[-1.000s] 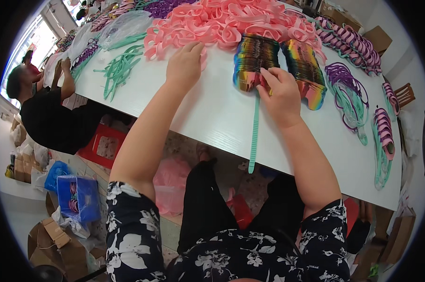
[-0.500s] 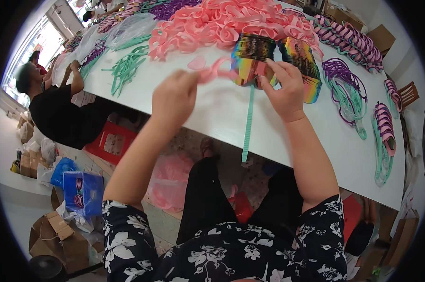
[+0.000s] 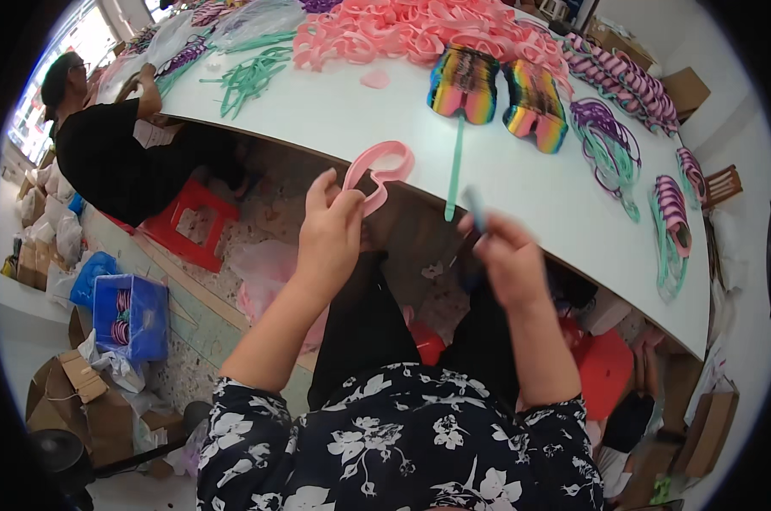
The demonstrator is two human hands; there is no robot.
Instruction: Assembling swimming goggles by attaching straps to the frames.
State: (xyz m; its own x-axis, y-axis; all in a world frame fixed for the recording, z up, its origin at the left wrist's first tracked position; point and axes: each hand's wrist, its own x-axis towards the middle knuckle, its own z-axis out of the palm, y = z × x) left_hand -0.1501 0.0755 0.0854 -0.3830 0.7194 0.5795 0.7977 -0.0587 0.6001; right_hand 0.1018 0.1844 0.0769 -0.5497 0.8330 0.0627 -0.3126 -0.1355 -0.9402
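The white bench [image 3: 573,209] fills the frame's upper part, bearing a heap of pink loops [image 3: 428,32] at top centre. 2 stacks of shiny lenses [image 3: 462,83] lie just below the heap. Near mid-frame, the left hand [image 3: 330,234] and right hand [image 3: 515,260] are both pinching: the left, 1 curved pink loop [image 3: 373,156]. A green strap [image 3: 456,170] trails from the left stack. The right pinches a small blurred piece [image 3: 475,210].

The white table [image 3: 334,115] carries heaped pink goggle frames [image 3: 420,32], two stacks of rainbow mirrored lenses [image 3: 463,83], loose green straps [image 3: 251,75], a purple-and-green cord bundle [image 3: 603,152] and pink-and-purple stacks [image 3: 673,217].
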